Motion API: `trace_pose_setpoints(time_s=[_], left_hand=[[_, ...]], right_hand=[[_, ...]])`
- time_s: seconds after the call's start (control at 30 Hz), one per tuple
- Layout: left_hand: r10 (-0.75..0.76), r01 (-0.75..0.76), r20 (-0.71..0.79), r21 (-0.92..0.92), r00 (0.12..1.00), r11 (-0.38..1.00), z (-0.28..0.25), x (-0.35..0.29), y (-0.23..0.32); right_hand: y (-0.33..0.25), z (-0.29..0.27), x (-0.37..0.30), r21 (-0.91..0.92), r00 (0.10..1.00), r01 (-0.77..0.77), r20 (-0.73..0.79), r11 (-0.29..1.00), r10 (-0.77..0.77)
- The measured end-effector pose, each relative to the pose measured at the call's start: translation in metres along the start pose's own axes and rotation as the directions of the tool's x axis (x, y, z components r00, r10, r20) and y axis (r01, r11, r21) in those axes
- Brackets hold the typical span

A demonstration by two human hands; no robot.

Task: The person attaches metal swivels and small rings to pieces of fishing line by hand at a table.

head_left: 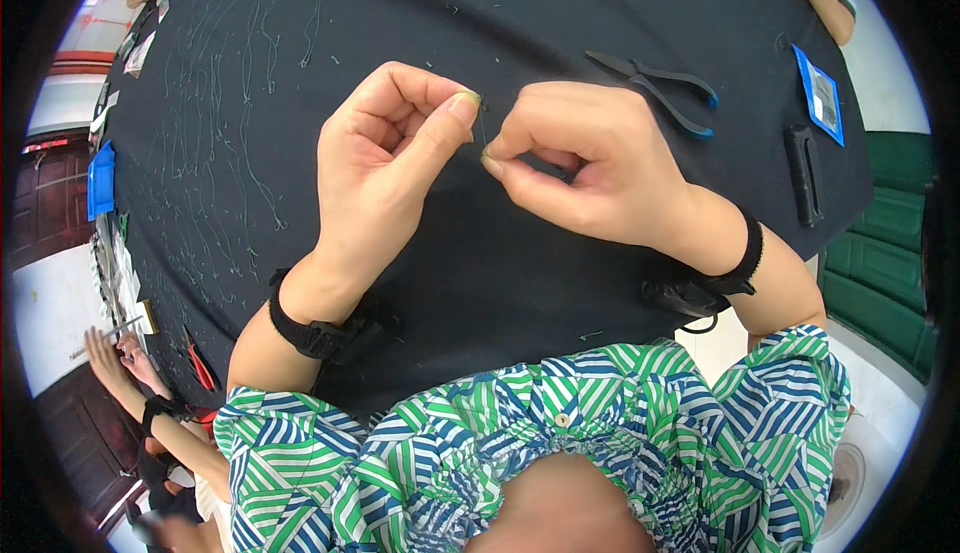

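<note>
Fingertips [462, 111] of both hands pinched shut on one short thin green wire [482, 131], held up just above the middle of the big round table with the black cloth [520, 13]. Left hand [385, 168] gripping the top end with thumb and first finger, other fingers curled in. Right hand [590, 158] gripping the lower end the same way, touching the left.

Black strap on each wrist. At 2 o'clock from the hands, black pliers with blue tips [655, 88], lying flat, near but not touched. At 3 o'clock, small black bar [805, 175], and a flat blue card [820, 98] above it. From 9 to 11 o'clock, many long thin green wires [250, 133] spread in rows on the cloth. Far off at 8 o'clock, another person's hand [110, 353].

Looks like the bending or twisting step on the small wire. Any next move: needs a tight pinch and slow, tiny turns so as not to drop it.
</note>
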State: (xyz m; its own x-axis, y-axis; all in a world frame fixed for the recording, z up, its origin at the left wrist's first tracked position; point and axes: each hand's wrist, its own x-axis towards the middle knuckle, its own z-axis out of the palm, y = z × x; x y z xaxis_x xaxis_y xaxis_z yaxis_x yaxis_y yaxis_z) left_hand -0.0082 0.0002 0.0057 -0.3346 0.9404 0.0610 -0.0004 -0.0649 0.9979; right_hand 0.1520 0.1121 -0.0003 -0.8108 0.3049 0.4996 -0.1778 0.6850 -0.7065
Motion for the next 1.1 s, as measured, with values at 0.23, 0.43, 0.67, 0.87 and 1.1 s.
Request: trace_pose_setpoints(time_s=[0.23,0.43,0.67,0.87,1.1], left_hand=[[0.059,-0.059,0.002,0.057,0.998,0.997,0.003,0.003,-0.009],[0.074,-0.086,0.068,0.187,0.995,0.979,0.002,0.002,-0.012],[0.067,-0.084,0.078,0.226,0.995,0.970,0.001,0.003,-0.015],[0.064,-0.083,0.091,0.220,0.994,0.972,0.000,0.002,-0.017],[-0.024,-0.033,0.168,0.329,0.985,0.944,-0.001,-0.001,0.000]], right_hand=[[0.002,-0.009,0.000,-0.325,0.972,0.134,-0.142,0.936,-0.189],[0.002,-0.015,0.001,-0.421,0.977,0.115,-0.115,0.900,-0.179],[0.003,-0.014,0.000,-0.378,0.985,0.098,-0.098,0.921,-0.145],[0.010,-0.010,0.002,-0.298,0.963,0.229,-0.069,0.927,-0.261],[0.008,-0.015,0.003,-0.146,0.999,-0.027,-0.051,0.989,0.019]])
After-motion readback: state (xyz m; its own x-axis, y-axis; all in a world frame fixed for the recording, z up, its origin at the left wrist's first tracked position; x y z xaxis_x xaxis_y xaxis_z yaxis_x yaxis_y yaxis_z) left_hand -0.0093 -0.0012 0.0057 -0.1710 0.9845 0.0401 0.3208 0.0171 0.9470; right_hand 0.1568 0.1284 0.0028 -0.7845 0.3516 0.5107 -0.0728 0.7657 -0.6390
